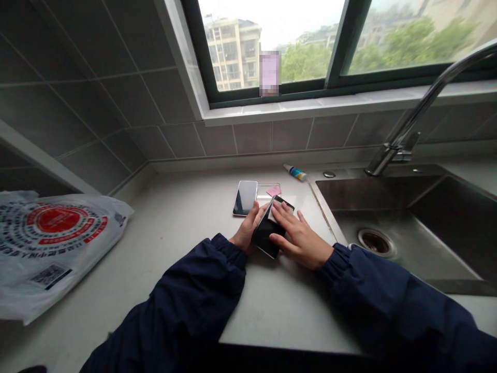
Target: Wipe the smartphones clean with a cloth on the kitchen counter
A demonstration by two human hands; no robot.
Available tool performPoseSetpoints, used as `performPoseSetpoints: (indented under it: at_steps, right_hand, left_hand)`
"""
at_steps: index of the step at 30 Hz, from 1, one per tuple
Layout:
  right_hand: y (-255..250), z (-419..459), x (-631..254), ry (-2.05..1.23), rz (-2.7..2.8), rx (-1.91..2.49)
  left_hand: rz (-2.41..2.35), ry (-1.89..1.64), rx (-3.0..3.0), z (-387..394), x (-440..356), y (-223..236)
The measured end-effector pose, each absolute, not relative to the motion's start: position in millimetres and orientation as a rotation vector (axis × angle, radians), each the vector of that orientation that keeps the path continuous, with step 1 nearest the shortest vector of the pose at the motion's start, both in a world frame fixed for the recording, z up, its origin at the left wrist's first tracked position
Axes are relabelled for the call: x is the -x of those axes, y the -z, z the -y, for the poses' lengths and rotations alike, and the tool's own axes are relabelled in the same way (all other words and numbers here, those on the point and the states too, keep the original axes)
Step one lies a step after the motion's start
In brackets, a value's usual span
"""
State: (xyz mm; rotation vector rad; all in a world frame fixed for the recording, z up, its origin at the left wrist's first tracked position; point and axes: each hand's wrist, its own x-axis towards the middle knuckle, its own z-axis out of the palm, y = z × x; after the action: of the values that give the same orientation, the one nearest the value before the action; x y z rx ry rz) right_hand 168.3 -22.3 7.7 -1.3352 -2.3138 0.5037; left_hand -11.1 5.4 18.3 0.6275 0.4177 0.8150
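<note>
My left hand (247,229) is wrapped round the edge of a black smartphone (267,235), holding it tilted above the counter. Under the fingers of my right hand (305,237), a small white wipe (274,214) is pressed against the phone's dark glass. Part of the wipe is covered by those fingers. A second smartphone (246,196), light-edged with a dark screen, lies on the counter just beyond my left hand. Behind the held phone are a small pink packet (274,191) and what looks like a clear phone case (264,185), partly hidden.
A white plastic bag (62,243) with red and black print rests on the left. To the right is a steel sink (419,243) with a tall faucet (404,124). A blue-and-white tube (296,172) lies near the back of the counter (186,217), below the window.
</note>
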Motion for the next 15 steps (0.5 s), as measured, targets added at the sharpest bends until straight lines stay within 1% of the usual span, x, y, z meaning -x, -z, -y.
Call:
performPoseSetpoints:
  at_steps: [3,7,12,15]
  right_hand:
    - [-13.8,26.9,-166.4,-0.51,2.409,1.157]
    - [-19.3,30.0,-165.2,-0.52,2.453,1.073]
    - [-16.3,26.8,-165.8,-0.466,2.422,1.171]
    - [-12.3,22.4,-168.1,-0.389,2.299,1.314]
  left_hand:
    - [-0.434,-0.849,-0.592,-4.8,8.5,-19.8]
    - [-0.429,-0.828,-0.618,-5.4,8.1,-19.9]
    - [-0.447,-0.828,-0.659,-4.8,8.6,-20.2]
    - [-0.451,-0.742,-0.69,-5.4,12.5,-19.6]
